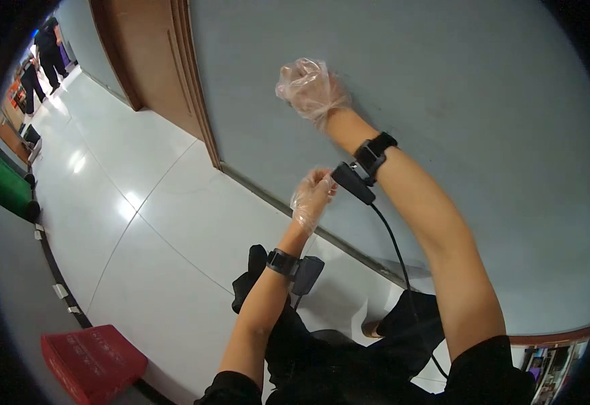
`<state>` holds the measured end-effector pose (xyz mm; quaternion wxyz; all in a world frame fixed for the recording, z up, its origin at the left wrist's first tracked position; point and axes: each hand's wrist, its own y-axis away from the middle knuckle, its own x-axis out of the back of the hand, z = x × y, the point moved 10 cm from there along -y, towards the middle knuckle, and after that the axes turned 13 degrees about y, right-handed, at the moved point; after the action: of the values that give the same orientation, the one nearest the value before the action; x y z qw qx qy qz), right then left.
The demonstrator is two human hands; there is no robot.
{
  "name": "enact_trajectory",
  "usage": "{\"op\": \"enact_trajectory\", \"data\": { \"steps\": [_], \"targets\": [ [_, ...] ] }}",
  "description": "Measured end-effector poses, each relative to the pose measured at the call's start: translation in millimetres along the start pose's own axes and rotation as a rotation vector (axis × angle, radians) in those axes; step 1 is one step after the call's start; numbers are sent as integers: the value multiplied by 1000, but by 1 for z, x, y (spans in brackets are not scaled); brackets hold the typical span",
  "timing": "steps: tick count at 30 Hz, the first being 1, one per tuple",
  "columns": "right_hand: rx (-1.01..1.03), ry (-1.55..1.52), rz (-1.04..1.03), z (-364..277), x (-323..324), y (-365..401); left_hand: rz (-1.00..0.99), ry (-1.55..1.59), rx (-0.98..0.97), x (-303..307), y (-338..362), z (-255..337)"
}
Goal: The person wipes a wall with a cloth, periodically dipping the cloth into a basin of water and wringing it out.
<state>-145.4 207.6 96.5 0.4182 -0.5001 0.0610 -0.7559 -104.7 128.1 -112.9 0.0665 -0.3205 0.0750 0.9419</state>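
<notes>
From the head camera, the grey wall (pixel 389 61) stands right of the brown door frame (pixel 197 101). The gloved right hand (pixel 312 88), against or just beside it, looks clenched; its contents I cannot tell. The left hand (pixel 314 192), lower, has curled fingers, their grip unclear. The wall should be rigid, offering only palm support; the thin gloves, soft and slippery, best pinched at the cuffs. Floor (pixel 173 202) opens left of the skirting (pixel 268 197).

The glossy white tiled floor (pixel 173 209) spreads left of the left hand (pixel 315 192); a red printed bag (pixel 95 361) sits farther down-left.
</notes>
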Motion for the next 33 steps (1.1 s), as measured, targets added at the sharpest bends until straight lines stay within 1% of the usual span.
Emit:
{"op": "enact_trajectory", "data": {
  "steps": [1,3,4,6,8,10,12,13,14,15,16,18,19,21,23,24,26,28,30,31,33],
  "targets": [
    [5,-2,-1,2,1,4,28,-17,9,2,-1,0],
    [34,-135,-170,19,-12,27,55,-24,21,0,-2,-2],
    [95,-13,140,23,5,51,57,-47,25,-1,-4,-4],
    [288,262,52,36,-2,103,61,-69,30,-1,-5,-13],
    [190,226,-406,71,3,153,-43,-61,76,-7,-6,-32],
    [404,783,139,85,42,221,-70,-76,88,-13,1,-32],
    [356,591,11,117,74,261,-102,-85,97,-16,5,-34],
    [358,595,4,125,89,279,-127,-86,70,-17,5,-37],
    [279,585,-83,142,96,292,-153,-88,43,-20,5,-35],
    [198,573,-170,156,96,298,-158,-84,47,-22,5,-37],
    [198,576,-174,155,95,296,-136,-120,75,-22,6,-35],
    [111,489,-198,154,90,284,-117,-158,104,-21,4,-33],
    [110,492,-203,148,86,277,-113,-157,120,-20,3,-35],
    [122,640,-111,134,91,261,-117,-148,146,-23,3,-36],
    [125,609,-148,127,94,253,-74,-198,150,-24,1,-32],
    [128,576,-170,126,95,250,-87,-199,155,-26,-1,-34],
    [148,623,-195,128,91,254,-115,-137,156,-32,-3,-41],
    [167,664,-220,131,82,258,-146,-147,170,-42,-5,-52],
    [224,681,-104,119,78,251,-175,-165,181,-51,-6,-60],
    [212,682,-110,120,60,248,-189,-139,189,-55,-6,-66],
    [364,1174,40,100,25,245,-207,-126,210,-55,-10,-81]
  ]
}}
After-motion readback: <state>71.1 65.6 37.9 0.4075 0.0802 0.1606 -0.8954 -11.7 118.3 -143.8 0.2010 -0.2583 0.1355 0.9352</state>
